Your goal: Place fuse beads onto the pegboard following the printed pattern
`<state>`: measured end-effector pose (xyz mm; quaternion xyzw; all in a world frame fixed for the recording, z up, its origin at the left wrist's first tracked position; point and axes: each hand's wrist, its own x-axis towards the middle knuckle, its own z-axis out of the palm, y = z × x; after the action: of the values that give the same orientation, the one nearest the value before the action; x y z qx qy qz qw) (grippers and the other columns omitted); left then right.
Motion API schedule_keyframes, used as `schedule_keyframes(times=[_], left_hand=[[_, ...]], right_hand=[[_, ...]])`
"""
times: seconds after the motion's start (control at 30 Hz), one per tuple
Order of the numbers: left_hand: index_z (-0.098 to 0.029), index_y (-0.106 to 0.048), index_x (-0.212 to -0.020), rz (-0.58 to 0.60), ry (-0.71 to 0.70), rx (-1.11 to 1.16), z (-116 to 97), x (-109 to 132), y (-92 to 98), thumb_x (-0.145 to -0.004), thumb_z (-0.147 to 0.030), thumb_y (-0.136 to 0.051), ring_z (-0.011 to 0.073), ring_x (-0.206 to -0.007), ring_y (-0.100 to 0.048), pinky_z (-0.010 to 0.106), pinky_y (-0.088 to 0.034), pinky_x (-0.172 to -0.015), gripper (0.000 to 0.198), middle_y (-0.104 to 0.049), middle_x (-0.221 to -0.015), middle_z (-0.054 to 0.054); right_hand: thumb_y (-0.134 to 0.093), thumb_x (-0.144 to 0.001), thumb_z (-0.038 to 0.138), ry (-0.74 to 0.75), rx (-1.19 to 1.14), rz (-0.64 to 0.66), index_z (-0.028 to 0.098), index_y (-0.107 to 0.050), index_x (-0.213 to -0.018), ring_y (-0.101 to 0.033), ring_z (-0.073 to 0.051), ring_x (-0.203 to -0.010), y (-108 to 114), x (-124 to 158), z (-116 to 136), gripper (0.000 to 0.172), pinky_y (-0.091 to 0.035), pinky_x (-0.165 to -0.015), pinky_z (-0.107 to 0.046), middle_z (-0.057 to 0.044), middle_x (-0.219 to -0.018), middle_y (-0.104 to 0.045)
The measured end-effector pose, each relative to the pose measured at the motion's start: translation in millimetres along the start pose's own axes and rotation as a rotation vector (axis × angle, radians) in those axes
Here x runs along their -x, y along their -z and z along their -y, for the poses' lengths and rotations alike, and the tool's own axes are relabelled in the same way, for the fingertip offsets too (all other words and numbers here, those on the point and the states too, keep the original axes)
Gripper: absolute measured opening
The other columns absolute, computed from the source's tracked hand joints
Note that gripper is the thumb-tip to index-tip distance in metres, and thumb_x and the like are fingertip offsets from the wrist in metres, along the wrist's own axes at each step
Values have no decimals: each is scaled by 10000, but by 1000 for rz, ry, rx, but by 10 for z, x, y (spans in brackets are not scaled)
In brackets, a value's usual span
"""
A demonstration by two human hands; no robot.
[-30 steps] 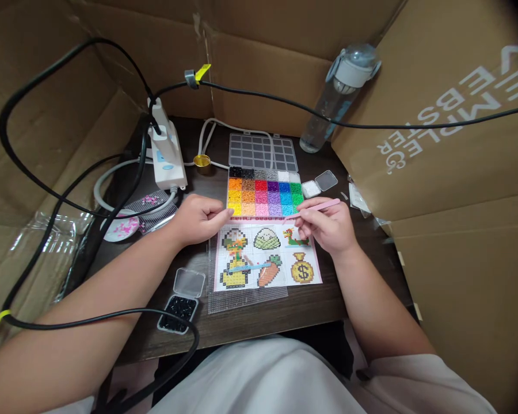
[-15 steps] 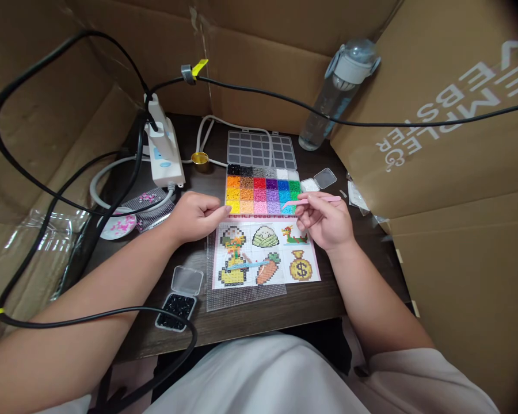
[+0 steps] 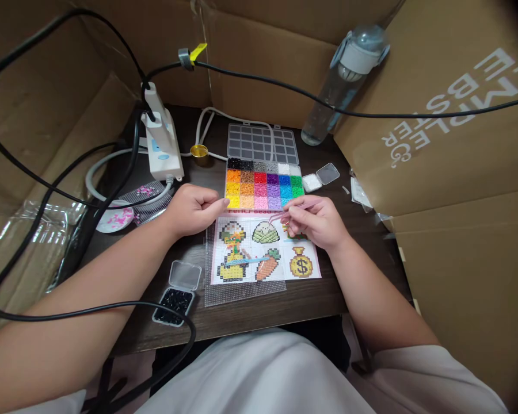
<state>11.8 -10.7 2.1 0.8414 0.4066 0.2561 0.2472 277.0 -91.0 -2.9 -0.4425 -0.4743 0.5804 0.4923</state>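
Note:
My right hand (image 3: 317,221) pinches pink tweezers (image 3: 280,216), whose tips reach left over the green-and-white dumpling picture on the pattern sheet (image 3: 289,275). Whether a bead sits in the tips is too small to tell. My left hand (image 3: 194,210) is curled into a loose fist, its thumb at the near left corner of the bead box (image 3: 261,188), which has rows of coloured beads. A clear pegboard (image 3: 246,294) lies about the sheet, with yellow, orange and blue beadwork over the pictures at left. My right fingers partly cover the upper-right picture.
At the left stands a small open case of black beads (image 3: 172,306); a case of white beads (image 3: 312,182) sits behind my right hand. A dish of pink beads (image 3: 115,217), a power strip (image 3: 166,152) and a bottle (image 3: 345,86) surround the work. Black cables (image 3: 263,87) cross the view.
My right hand has drawn the tweezers left and nearer, from over the box's blue and purple beads to above the dumpling picture. My left hand keeps its place by the box corner.

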Motion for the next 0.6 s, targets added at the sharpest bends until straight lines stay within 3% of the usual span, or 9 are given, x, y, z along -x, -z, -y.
schedule_keyframes(times=[0.23,0.37,0.6], left_hand=[[-179,-266,-439,10,18,-19,3,5,-5,-792,-350,-518,60,-445,-208,255,-190,-451,466,-193,-460,-51],[-176,-285,-434,9,16,-10,18,9,-11,-783,-343,-540,57,-438,-210,252,-190,-444,464,-194,-457,-56],[-172,-285,-436,15,-13,-21,19,9,-15,-788,-324,-543,54,-438,-205,245,-179,-434,462,-196,-458,-55]], right_hand=[[-709,-803,266,115,231,255,177,-771,-876,-650,-106,-604,-58,38,-15,130,-534,-528,-232,-65,-922,-747],[-723,-784,207,125,311,351,175,-779,-867,-712,-159,-782,-88,28,-26,105,-583,-700,-264,-65,-856,-771],[-732,-770,190,84,316,385,168,-779,-854,-728,-164,-762,-94,24,-37,98,-588,-700,-256,-63,-825,-780]])
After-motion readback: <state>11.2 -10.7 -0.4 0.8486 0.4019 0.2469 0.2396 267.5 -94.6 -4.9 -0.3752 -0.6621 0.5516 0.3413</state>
